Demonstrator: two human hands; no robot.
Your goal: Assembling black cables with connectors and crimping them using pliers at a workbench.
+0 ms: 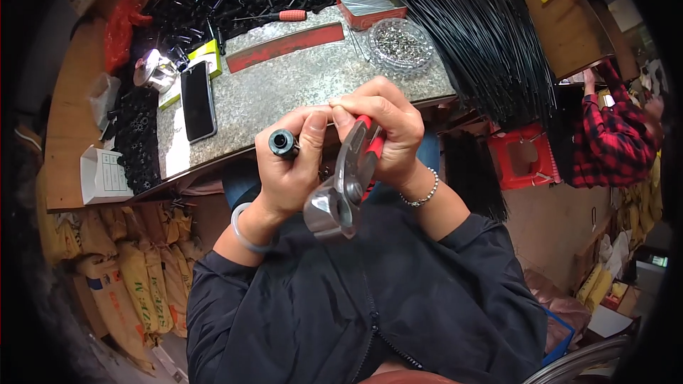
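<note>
1. I see my left hand (288,163) closed around a short black tube (283,144), its open end poking out to the left, just off the near edge of the tabletop (299,85).
2. My right hand (388,135) is clamped on red-handled pliers (341,185), metal head pointing down toward my chest.
3. Both hands meet, thumbs touching, wrists raised, forearms coming up from below.

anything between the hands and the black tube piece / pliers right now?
Nothing visible. The left hand already grips the black tube piece, its open end poking out past the fingers. The right hand holds the red-handled pliers, jaws hanging below the hands. The two hands touch above the metal-topped bench.
</note>
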